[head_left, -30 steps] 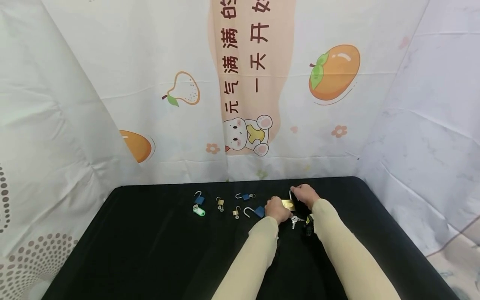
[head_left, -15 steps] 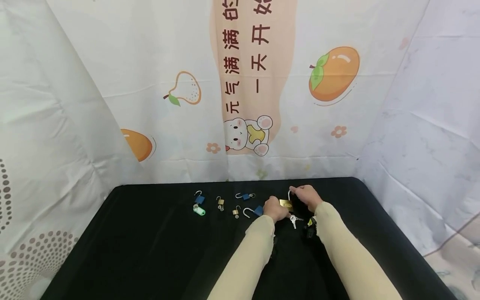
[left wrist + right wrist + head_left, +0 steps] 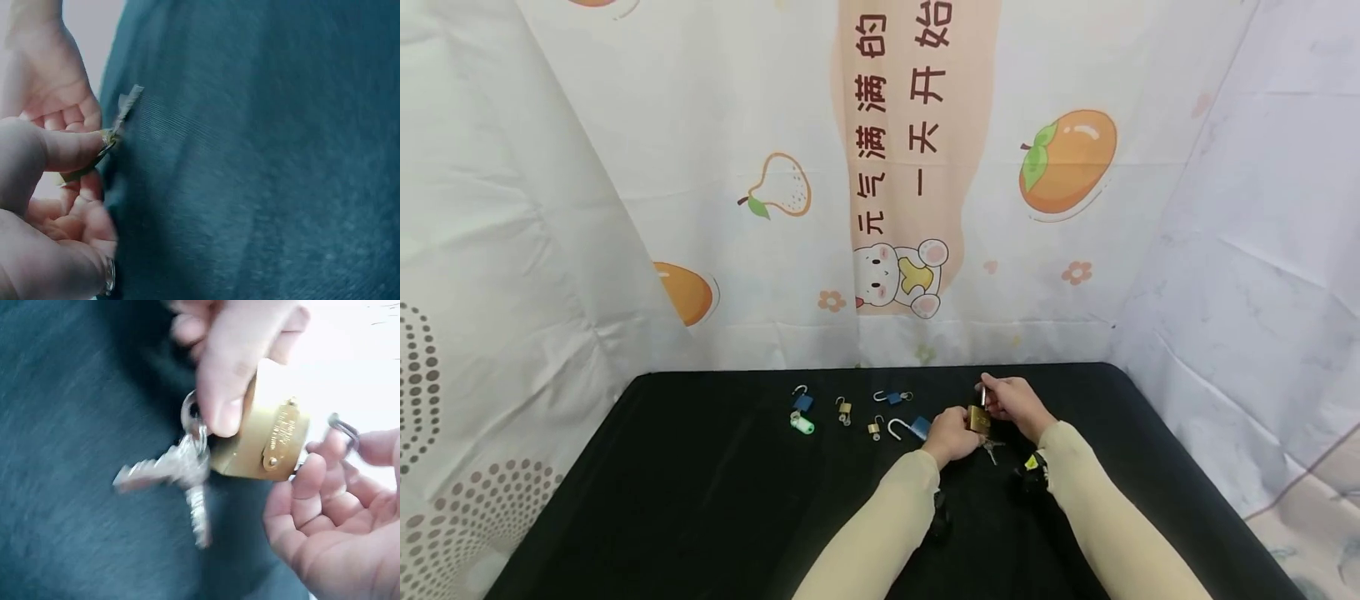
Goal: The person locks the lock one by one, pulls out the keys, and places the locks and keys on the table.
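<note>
A brass padlock (image 3: 978,419) is held between both hands at the right of the black table. My left hand (image 3: 950,435) grips its body, the thumb pressed near the keyhole end in the right wrist view. At the other end, my right hand (image 3: 1013,402) pinches the metal shackle (image 3: 345,430), one end of which shows free of the body. Silver keys (image 3: 187,467) on a ring hang from the padlock, blurred. The left wrist view shows the padlock edge-on, mostly covered by the fingers, with a key (image 3: 130,103) sticking out.
Just left of my left hand lies a larger blue padlock (image 3: 919,427). Farther left are small brass padlocks (image 3: 845,408), a blue padlock (image 3: 894,398) and another blue padlock (image 3: 803,403) with a green tag (image 3: 802,425). A printed white curtain (image 3: 760,283) hangs behind the table.
The brass padlock has turned in my hands, so its face looks narrower and darker. The right fingers have shifted on the shackle. The head view has tipped up slightly; the other padlocks stay put.
</note>
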`<state>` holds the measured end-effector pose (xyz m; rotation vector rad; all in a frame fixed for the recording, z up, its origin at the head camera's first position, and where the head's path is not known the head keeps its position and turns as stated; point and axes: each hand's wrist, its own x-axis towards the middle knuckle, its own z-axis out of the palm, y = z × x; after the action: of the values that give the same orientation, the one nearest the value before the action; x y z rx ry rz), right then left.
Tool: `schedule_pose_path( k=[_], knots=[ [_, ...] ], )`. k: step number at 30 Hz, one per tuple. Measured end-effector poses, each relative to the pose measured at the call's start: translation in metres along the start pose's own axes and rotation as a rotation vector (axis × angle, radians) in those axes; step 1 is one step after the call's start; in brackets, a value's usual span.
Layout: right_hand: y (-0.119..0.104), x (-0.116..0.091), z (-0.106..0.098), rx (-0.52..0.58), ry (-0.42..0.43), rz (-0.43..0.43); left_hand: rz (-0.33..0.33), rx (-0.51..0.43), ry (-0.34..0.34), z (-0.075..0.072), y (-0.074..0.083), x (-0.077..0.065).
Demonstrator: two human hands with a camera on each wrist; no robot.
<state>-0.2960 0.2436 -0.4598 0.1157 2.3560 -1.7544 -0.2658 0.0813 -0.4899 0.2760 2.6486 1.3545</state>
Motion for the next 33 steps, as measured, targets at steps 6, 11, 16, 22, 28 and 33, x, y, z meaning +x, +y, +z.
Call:
schedule_pose_path(
  k=[6,11,16,22,28,33],
  knots=[
    [-0.022,-0.018,0.005,0.031,-0.037,-0.059,0.073,-0.295,-0.079,-0.015,-0.010,-0.022],
    [-0.042,-0.038,0.024,-0.079,0.014,-0.246,0.127,-0.542,-0.105,-0.048,-0.008,-0.047],
    [-0.051,-0.053,0.051,-0.318,0.180,-0.562,0.167,-0.542,-0.090,-0.090,-0.003,-0.069],
    [-0.060,-0.061,0.071,-0.389,0.314,-0.852,0.297,-0.449,-0.114,-0.124,-0.001,-0.087],
    [-0.068,-0.069,0.078,-0.326,0.330,-1.003,0.359,-0.478,-0.165,-0.138,0.008,-0.100],
    [-0.075,-0.071,0.081,-0.319,0.311,-1.021,0.376,-0.484,-0.165,-0.144,0.012,-0.102]
  ],
)
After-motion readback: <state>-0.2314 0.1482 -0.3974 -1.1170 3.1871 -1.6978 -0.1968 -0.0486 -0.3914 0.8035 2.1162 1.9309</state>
